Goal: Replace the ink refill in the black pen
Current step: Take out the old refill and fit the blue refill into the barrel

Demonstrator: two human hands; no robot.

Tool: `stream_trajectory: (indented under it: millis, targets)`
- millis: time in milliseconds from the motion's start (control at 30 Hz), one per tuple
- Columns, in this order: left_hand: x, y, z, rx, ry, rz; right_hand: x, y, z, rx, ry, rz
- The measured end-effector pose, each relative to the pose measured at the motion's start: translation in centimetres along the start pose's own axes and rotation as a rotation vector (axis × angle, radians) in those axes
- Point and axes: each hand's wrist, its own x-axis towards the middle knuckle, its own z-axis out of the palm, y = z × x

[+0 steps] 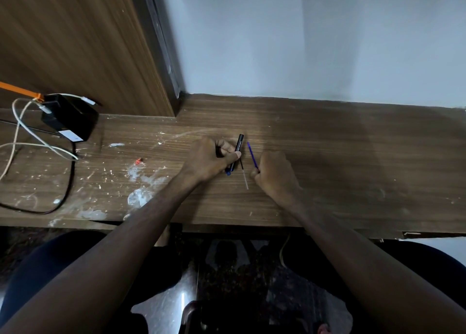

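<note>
- Head view looks down on a brown wood-grain surface (315, 157) streaked with white paint flecks and smears
- White lettering runs along the black pen (238, 149), too small to read
- Left hand (210, 158), at the middle of the frame, has its grip closed around the black pen; thumb and fingers pinch the round barrel, which stands tilted, upper end away from the person, with a blue piece showing at its lower end
- Right hand (274, 174), just right of it, has its grip curled tight, fingertips pinching the lower end of a thin blue refill (251, 155) that slants up and to the left
- Between the two hands a second thin refill (244, 174), dark at the top and pale below, lies on the wood
- At the left edge sits a black boxy adapter (69, 118) with a white label, white cables (30, 142), a black cord and an orange cable plugged in
- Small red scrap (138, 160) lies among the paint marks
</note>
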Motion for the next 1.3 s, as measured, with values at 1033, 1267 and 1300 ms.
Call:
stream_trajectory:
  millis: [1033,1267,1300]
  targets:
    - [0.0,0.4,1.7,-0.195,-0.104,0.095,2.0,1.6,-5.2,1.318,0.094,0.164]
    - [0.0,0.6,1.5,-0.185,-0.114,0.115,2.0,1.5,-5.0,1.247,0.135,0.15]
    - [-0.1,0.7,1.5,-0.183,-0.112,0.118,2.0,1.6,-5.0,1.243,0.126,0.15]
